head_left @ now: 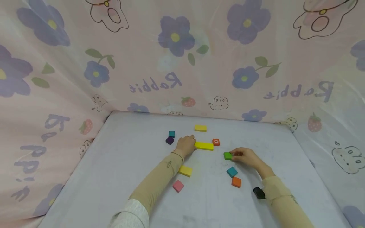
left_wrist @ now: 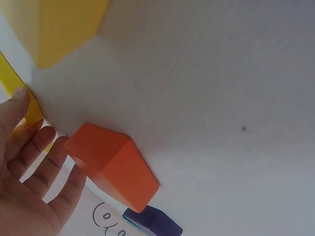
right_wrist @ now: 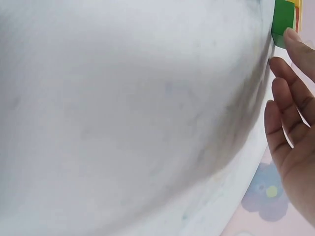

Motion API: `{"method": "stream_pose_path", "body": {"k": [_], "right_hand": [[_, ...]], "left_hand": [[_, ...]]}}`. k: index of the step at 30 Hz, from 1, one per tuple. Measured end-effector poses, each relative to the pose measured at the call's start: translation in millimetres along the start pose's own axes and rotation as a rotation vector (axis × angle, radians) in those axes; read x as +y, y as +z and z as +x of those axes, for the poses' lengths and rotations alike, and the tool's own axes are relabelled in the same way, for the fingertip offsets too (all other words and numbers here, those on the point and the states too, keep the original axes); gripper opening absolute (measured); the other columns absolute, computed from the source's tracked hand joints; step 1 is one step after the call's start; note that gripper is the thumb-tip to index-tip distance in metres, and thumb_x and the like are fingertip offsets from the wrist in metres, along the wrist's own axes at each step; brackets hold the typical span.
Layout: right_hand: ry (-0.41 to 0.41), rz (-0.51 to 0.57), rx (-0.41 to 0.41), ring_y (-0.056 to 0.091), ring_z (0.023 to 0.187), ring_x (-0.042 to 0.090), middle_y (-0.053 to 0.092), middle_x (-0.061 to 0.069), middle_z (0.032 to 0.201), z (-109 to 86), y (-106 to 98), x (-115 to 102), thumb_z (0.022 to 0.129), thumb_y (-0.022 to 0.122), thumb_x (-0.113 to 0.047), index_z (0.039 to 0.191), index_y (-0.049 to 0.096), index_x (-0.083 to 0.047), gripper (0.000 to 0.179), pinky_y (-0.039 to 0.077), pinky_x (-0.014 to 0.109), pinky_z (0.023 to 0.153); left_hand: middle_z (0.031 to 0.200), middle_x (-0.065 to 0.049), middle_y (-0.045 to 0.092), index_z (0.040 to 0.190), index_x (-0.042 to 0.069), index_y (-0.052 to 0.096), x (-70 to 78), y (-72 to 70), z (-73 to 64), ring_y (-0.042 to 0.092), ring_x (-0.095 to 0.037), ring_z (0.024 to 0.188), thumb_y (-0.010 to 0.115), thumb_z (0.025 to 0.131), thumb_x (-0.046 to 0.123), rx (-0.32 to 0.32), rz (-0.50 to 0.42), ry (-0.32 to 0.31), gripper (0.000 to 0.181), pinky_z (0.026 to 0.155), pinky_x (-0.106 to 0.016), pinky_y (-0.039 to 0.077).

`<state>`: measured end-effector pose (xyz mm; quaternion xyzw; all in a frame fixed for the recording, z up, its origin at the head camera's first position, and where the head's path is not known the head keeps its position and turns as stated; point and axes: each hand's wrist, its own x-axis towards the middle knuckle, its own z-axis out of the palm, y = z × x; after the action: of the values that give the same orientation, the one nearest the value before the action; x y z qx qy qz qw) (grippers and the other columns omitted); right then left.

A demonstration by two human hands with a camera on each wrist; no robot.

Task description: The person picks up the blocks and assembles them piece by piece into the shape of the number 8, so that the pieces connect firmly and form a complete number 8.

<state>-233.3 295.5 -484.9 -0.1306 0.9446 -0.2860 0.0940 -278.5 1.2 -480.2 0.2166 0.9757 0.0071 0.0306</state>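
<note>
A long yellow block (head_left: 204, 146) lies on the white table, its left end pinched by my left hand (head_left: 186, 145). In the left wrist view, the thumb and index finger are at the end of this block (left_wrist: 33, 112), and an orange block (left_wrist: 115, 164) is close by the little finger. Farther right, my right hand (head_left: 247, 157) holds the right end of a green block (head_left: 227, 155) by its fingertips. The right wrist view has the thumb on a corner of the green block (right_wrist: 283, 18), with the other fingers loosely bent.
Behind the long block are another yellow block (head_left: 201, 128) and an orange numbered block (head_left: 215, 142). Teal (head_left: 171, 134) and purple (head_left: 169, 140) blocks lie left. Nearer are yellow (head_left: 185, 171), pink (head_left: 178, 186), teal (head_left: 232, 172) and orange (head_left: 236, 181) blocks. A black object (head_left: 259, 193) adjoins the right sleeve.
</note>
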Motion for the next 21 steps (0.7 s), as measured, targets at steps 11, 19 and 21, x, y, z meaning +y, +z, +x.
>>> {"method": "stream_pose_path", "body": {"k": [11, 19, 21], "right_hand": [[0.009, 0.009, -0.048, 0.052, 0.082, 0.017, 0.063, 0.005, 0.092, 14.9, 6, -15, 0.086, 0.065, -0.019, 0.112, 0.066, -0.008, 0.028, 0.046, 0.032, 0.076], [0.037, 0.037, -0.056, 0.051, 0.082, 0.018, 0.062, 0.006, 0.093, 19.9, 13, -25, 0.086, 0.066, -0.021, 0.112, 0.066, -0.009, 0.029, 0.046, 0.031, 0.075], [0.056, 0.035, -0.061, 0.051, 0.082, 0.018, 0.062, 0.005, 0.092, 19.4, 17, -27, 0.086, 0.066, -0.022, 0.112, 0.066, -0.011, 0.028, 0.045, 0.03, 0.075]], "left_hand": [[0.116, 0.002, 0.061, 0.117, 0.017, 0.065, -0.9, -3.0, -0.7, 0.06, -0.016, 0.096, 0.061, 0.088, 0.038, -0.001, -0.016, 0.001, 0.036, 0.079, -0.032, 0.052], [0.115, 0.002, 0.062, 0.115, 0.017, 0.065, -2.2, -2.6, -0.8, 0.06, -0.016, 0.096, 0.062, 0.087, 0.038, 0.003, -0.021, 0.003, 0.036, 0.079, -0.033, 0.052], [0.115, 0.002, 0.061, 0.116, 0.017, 0.065, -1.7, -0.9, -1.5, 0.06, -0.016, 0.096, 0.061, 0.088, 0.038, -0.009, -0.018, 0.005, 0.036, 0.079, -0.033, 0.052]]}}
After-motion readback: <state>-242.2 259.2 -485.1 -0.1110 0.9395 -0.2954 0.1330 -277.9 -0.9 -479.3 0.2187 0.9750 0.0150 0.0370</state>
